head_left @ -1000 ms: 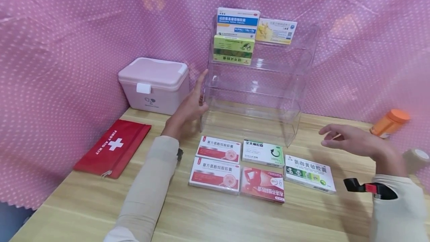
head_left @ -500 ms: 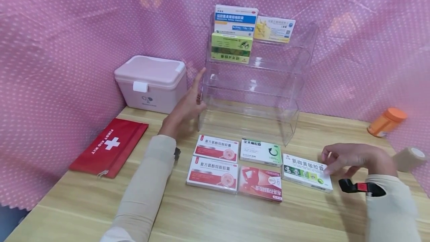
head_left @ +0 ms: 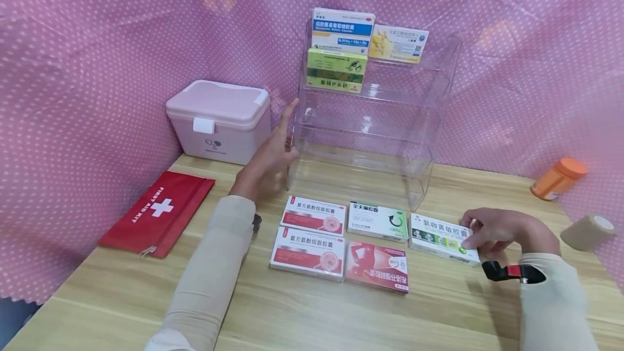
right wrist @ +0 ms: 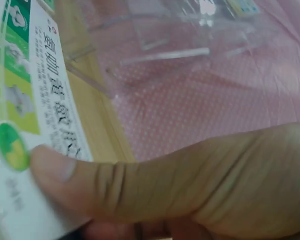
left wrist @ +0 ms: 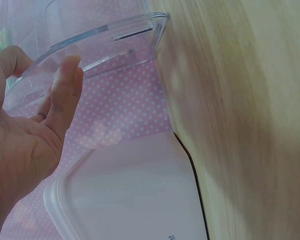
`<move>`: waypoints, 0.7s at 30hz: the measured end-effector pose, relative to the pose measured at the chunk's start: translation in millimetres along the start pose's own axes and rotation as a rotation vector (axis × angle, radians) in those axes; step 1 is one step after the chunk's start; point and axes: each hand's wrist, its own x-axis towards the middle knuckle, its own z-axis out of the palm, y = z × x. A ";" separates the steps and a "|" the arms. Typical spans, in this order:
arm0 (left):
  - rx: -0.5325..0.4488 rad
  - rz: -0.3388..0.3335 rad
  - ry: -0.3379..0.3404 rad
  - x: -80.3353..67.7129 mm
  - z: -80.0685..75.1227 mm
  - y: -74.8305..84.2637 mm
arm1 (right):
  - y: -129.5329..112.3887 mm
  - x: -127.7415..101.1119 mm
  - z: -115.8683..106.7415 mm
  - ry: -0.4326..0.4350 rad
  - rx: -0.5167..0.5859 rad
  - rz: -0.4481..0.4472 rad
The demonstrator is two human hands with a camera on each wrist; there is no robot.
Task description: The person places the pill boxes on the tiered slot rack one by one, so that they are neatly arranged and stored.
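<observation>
With the head view as a dial, a clear plastic tiered rack (head_left: 372, 133) stands at one o'clock. Its top tier holds a white-and-blue carton (head_left: 341, 28) and, at that carton's three o'clock, a white-and-yellow carton (head_left: 398, 44). A lime-green carton (head_left: 336, 71) with upside-down print sits one tier lower, covering the bottom of the blue one. A pale pink lidded plastic box (head_left: 218, 121) toward ten o'clock is closed, its contents hidden, as are those of the flat red fabric pouch (head_left: 158, 213) at eight and the orange capped bottle (head_left: 559, 179) at three.

The right hand (head_left: 507, 229) pinches the near end of a white cardboard box with a green picture strip (head_left: 441, 236), at four o'clock: thumb on its face, other fingers mostly hidden. Whether the box is clear of the table cannot be told. The left hand (head_left: 268, 157) is at the rack's nine o'clock side, fingers extended and thumb apart; exact contact is unclear. The left wrist view cuts off both rack and pink box.
</observation>
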 end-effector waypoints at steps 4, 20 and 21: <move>-0.004 -0.005 -0.001 -1.2 0.6 1.0 | 18.9 3.9 -4.1 0.024 0.059 -0.069; -0.025 0.001 -0.003 -0.1 1.2 0.4 | 35.2 7.9 -7.4 0.000 0.099 -0.180; -0.023 0.000 -0.004 -0.1 1.6 0.6 | 34.8 7.3 -7.1 0.003 0.100 -0.172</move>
